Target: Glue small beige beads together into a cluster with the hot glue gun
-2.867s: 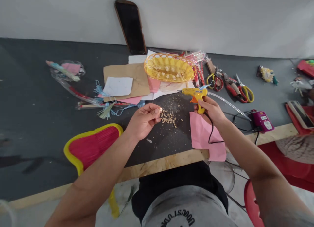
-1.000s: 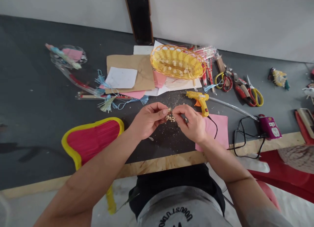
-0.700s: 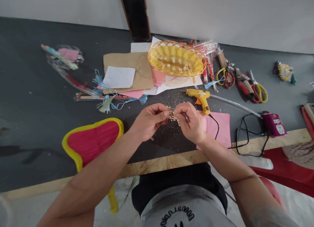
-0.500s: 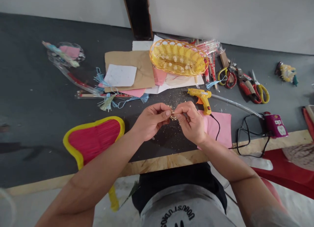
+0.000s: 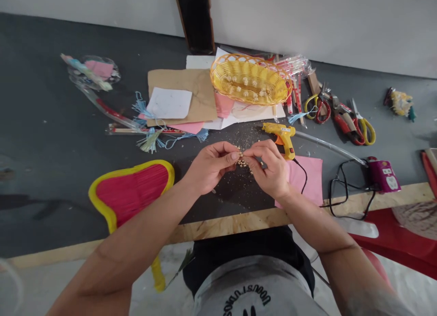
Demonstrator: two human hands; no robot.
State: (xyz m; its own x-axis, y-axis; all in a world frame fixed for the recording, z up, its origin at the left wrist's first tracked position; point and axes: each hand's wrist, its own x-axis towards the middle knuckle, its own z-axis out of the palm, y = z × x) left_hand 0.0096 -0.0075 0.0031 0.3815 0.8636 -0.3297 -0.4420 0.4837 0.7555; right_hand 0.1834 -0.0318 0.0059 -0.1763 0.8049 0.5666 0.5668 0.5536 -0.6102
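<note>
A dark table [image 5: 51,138] with a pale wooden front edge runs under a white wall [image 5: 307,24]. At upper centre a yellow basket [image 5: 218,81] holds small pale pieces. At centre, the left hand [image 5: 211,166] and right hand [image 5: 269,168] meet fingertip to fingertip, both pinching a small beige piece [image 5: 241,160] above scattered bits.

Both forearms [image 5: 143,236] are bare and sleeveless, above a grey T-shirt [image 5: 254,288] with black lettering and black trousers [image 5: 246,247].
</note>
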